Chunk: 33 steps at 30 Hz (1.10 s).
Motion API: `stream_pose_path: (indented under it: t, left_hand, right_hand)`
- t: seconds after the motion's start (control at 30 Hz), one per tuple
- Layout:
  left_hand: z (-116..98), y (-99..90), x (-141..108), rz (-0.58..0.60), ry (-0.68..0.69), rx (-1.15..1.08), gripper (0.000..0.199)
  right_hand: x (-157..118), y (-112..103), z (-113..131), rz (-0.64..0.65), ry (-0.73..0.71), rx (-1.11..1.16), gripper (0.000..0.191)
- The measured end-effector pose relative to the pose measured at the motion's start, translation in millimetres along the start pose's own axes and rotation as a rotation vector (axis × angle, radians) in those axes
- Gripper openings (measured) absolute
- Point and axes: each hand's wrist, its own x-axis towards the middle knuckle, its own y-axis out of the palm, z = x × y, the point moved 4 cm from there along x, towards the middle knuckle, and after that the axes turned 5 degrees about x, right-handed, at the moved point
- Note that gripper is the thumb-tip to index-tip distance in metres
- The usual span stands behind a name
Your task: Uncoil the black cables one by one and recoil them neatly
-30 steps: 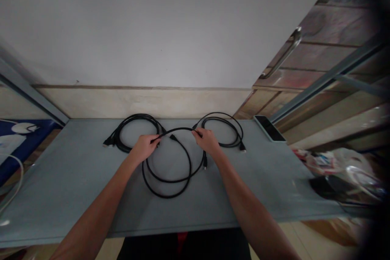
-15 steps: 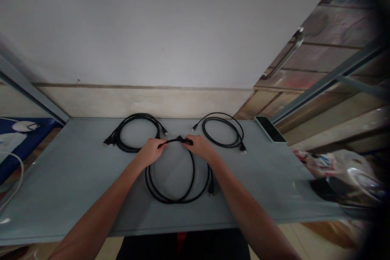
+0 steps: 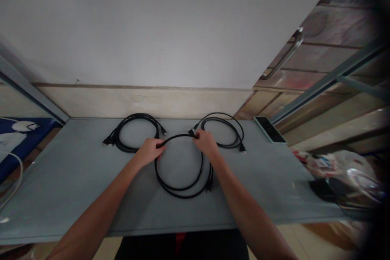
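A black cable [image 3: 182,197] forms loose loops on the grey table in front of me. My left hand [image 3: 149,151] pinches its upper left side, fingers closed around the strands. At the upper right, my right hand [image 3: 206,142] grips the same cable close to a black plug [image 3: 191,133]. Between the hands a strand arcs across the top of the loop. The cable's other plug [image 3: 209,187] lies at the lower right, beside my right forearm. Behind my left hand rests a coiled black cable [image 3: 123,146]; another coiled cable [image 3: 225,145] lies behind my right hand.
A phone with a pale green edge [image 3: 270,129] lies at the table's back right corner. The grey table [image 3: 73,178] meets a white wall [image 3: 158,40]. Metal posts [image 3: 36,91] rise at both sides. Plastic bags and a dark object [image 3: 327,189] are at the right.
My right hand has moved right with the plug end, widening the gap between my hands. The strand between them is longer and more curved, and the loop has shifted slightly right.
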Motion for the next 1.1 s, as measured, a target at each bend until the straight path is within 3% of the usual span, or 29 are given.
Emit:
stream_pose_path:
  t: [0.13,0.3,0.47,0.57,0.67,0.97,1.1]
  left_hand:
    - [7,-0.1,0,-0.012,-0.020,0.007,0.040]
    - [12,-6.7,4,-0.135,0.055,0.182,0.038]
    - [6,-9.0,5,-0.249,0.176,0.286,0.032]
    - [1,-6.4,5,-0.249,0.175,0.262,0.030]
    - [1,-5.6,4,-0.237,0.066,0.151,0.034]
    - [8,-4.7,4,-0.028,-0.106,-0.489,0.031]
    - [13,-6.5,5,-0.070,-0.189,-0.658,0.033]
  right_hand:
    - [-4,-2,11,0.084,-0.143,0.058,0.016]
    - [-10,-10,27,0.065,-0.339,0.257,0.023]
    - [-19,7,46,0.123,-0.462,0.477,0.028]
    - [-21,18,51,0.117,-0.422,0.492,0.026]
    - [-16,16,47,0.042,-0.350,0.505,0.026]
    - [-2,-9,16,-0.281,-0.092,0.533,0.038]
    - [-1,-10,10,-0.360,-0.021,0.549,0.042]
